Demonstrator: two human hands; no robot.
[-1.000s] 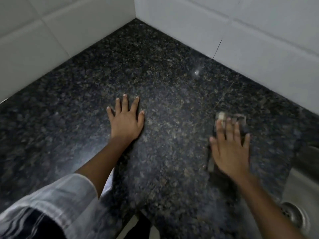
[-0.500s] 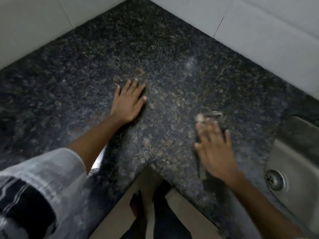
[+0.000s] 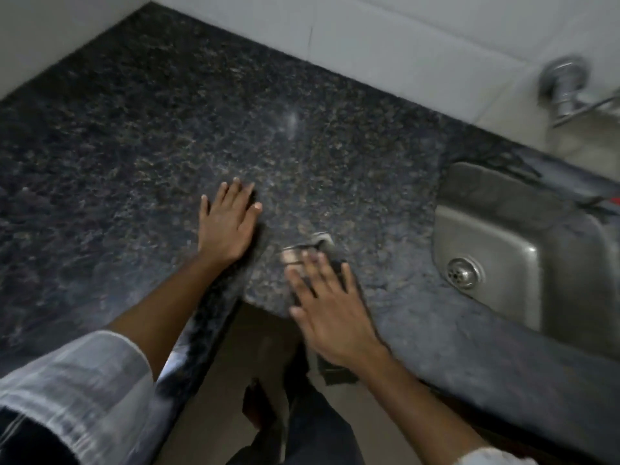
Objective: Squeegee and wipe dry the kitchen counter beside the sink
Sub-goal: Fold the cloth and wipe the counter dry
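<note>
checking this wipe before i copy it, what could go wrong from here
The dark cloth under the flat right hand already hangs past the counter's front edge; it may slip to the floor. The left hand is braced flat near that edge on a possibly wet granite counter and could slide.

Counter (image 3: 167, 135) black-speckled granite; wall tiles (image 3: 385, 38) white; sink (image 3: 570, 263) grey steel.

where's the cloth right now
In the head view the cloth lies under the right hand at the counter's front edge, left of the sink.
</note>
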